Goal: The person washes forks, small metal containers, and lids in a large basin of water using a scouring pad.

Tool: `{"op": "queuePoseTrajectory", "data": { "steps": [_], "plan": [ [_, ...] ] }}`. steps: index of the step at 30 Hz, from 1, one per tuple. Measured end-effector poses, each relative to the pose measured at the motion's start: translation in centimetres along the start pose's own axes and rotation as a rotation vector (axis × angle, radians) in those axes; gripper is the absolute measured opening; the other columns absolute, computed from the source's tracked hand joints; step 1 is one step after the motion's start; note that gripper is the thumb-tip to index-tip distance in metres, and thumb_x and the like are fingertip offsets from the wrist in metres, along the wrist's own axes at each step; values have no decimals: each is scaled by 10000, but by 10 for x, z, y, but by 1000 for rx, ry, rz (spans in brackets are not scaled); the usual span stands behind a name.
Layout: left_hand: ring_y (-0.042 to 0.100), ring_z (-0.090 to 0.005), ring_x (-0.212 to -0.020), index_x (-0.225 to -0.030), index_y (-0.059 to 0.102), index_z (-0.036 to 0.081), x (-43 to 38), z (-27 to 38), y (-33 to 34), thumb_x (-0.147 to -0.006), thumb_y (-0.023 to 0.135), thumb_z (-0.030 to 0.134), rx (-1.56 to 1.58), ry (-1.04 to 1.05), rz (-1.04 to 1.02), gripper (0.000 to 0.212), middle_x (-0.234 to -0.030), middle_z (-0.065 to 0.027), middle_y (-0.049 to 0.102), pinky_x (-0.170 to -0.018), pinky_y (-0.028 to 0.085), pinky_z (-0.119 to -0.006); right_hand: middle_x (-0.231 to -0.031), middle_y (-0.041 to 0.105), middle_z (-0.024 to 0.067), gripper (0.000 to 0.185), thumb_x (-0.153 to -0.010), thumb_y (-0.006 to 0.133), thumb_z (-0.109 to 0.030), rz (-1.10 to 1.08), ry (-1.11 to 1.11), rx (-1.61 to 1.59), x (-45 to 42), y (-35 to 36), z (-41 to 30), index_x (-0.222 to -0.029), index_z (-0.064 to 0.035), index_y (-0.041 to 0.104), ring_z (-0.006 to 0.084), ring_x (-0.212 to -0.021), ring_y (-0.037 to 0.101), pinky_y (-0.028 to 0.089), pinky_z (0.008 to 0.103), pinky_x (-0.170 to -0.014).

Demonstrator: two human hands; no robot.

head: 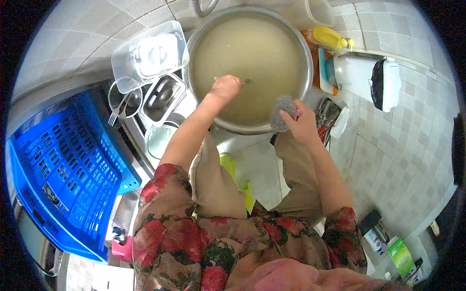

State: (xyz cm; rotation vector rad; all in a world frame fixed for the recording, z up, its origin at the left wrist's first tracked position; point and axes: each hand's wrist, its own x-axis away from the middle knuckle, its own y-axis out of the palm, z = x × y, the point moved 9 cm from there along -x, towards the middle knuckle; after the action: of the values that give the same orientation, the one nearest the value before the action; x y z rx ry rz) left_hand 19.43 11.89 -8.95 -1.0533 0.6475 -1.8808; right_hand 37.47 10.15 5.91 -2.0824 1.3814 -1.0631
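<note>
A large round metal basin (307, 72) of cloudy, brownish water stands before me. My left hand (227, 87) is at the water's surface, left of the basin's middle, with its fingers partly under the murky water; what they hold, if anything, is hidden. A small dark bit floats just right of these fingers. At the basin's near right rim, my right hand (301, 118) grips a grey steel wool scourer (282, 113) between thumb and fingers.
At left stand a clear plastic container (123, 69), a metal pan with a rectangular opening (164, 100), forks (115, 115) and a blue plastic crate (72, 163). A yellow bottle (327, 38) lies beyond the basin's right side. Tiled walls enclose the space.
</note>
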Motion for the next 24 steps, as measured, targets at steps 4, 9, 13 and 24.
{"op": "queuePoseTrajectory", "data": {
  "steps": [4, 9, 13, 24],
  "plan": [
    [593, -308, -840, -829, 628, 39, -6, -24, 9, -800, 477, 181, 189, -125, 15, 210, -840, -182, 613, -766, 485, -363, -596, 478, 77, 245, -758, 639, -192, -39, 14, 91, -11, -3, -12, -775, -16, 470, 138, -556, 477, 374, 309, -518],
    [557, -319, -983, -1077, 531, 51, 3, -21, 39, -832, 477, 234, -182, -85, 360, 311, -1053, -166, 579, -833, 453, -396, -640, 507, 150, 252, -759, 619, -216, -157, -126, 222, -39, 10, 7, -819, -30, 459, 304, -594, 515, 398, 387, -537],
    [562, -307, -993, -1155, 479, 52, 5, -19, 61, -834, 478, 229, -238, -133, 228, 366, -1076, -140, 577, -836, 454, -408, -711, 586, 171, 247, -767, 605, -231, -195, -168, 382, -57, 43, 48, -897, -42, 513, 363, -672, 581, 455, 436, -583],
    [599, -303, -898, -885, 630, 112, 5, -58, 116, -765, 533, 132, -188, -260, -281, 156, -916, -128, 628, -736, 494, -396, -742, 607, 131, 65, -712, 596, -168, -357, -222, 643, -88, 156, 144, -720, -104, 609, 304, -713, 599, 484, 407, -625]
  ]
}}
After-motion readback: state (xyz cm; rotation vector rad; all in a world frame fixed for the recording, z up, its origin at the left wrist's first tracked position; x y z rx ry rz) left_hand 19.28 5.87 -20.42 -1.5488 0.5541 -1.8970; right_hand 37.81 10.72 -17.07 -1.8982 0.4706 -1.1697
